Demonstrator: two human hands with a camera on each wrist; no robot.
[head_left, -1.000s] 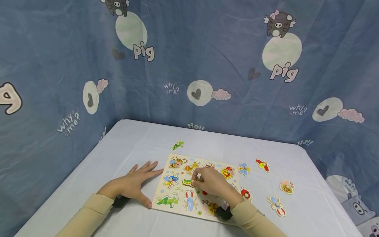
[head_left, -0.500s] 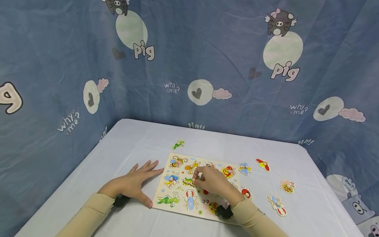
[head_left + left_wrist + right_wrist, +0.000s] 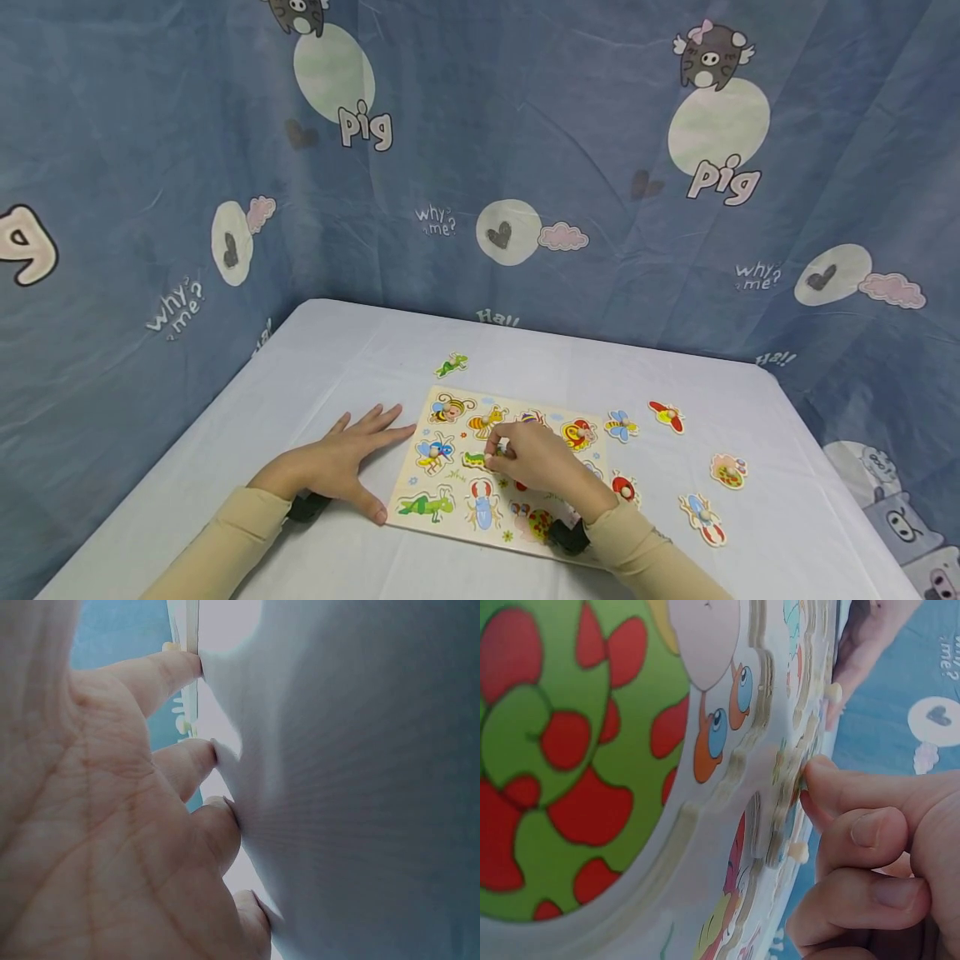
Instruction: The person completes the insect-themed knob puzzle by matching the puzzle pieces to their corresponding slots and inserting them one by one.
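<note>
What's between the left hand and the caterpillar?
Some white tablecloth, then, on the puzzle board, a blue bug piece. The head view shows it.

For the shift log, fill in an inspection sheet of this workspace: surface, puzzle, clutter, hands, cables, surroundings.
Surface: white table, lightly creased.
Job's things: insect puzzle board; caterpillar piece over it, seating unclear; loose grasshopper piece behind the board; bee piece, red-winged insect piece, snail piece and stag beetle piece to its right.
Clutter: nothing seen.
Left hand: fingers spread, thumb at the board's near left corner.
Right hand: pinches the caterpillar piece.
Cables: nothing seen.
Surroundings: blue curtain printed with pigs, clouds and hearts.
</note>
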